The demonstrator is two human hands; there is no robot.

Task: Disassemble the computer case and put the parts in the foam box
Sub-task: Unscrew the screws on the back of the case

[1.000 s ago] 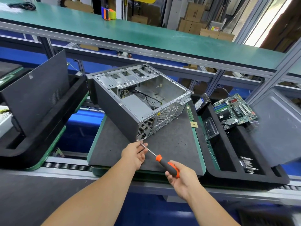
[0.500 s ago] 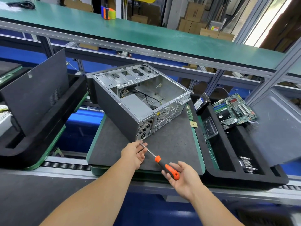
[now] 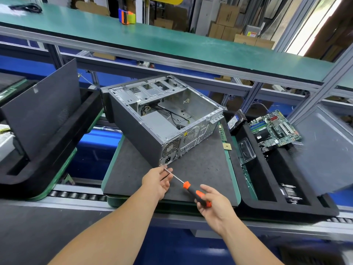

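I count one computer case (image 3: 152, 119), one screwdriver (image 3: 188, 186), one motherboard (image 3: 275, 129), two foam boxes (image 3: 267, 203) (image 3: 38, 169), two hands (image 3: 157, 181) (image 3: 214, 203).

The computer case (image 3: 164, 119) is showing bare, dull-silver sheet metal inside, with a matt dark grey outer side panel and perforated metal grilles at its rear. Under it, a dark mat (image 3: 200, 169) is looking rough and felt-like. Right of the case, the foam box (image 3: 267, 188) is appearing matt black and soft-textured. Near the case's rear corner, the screwdriver (image 3: 188, 187) is showing a shiny steel shaft and a glossy orange-and-black plastic handle.
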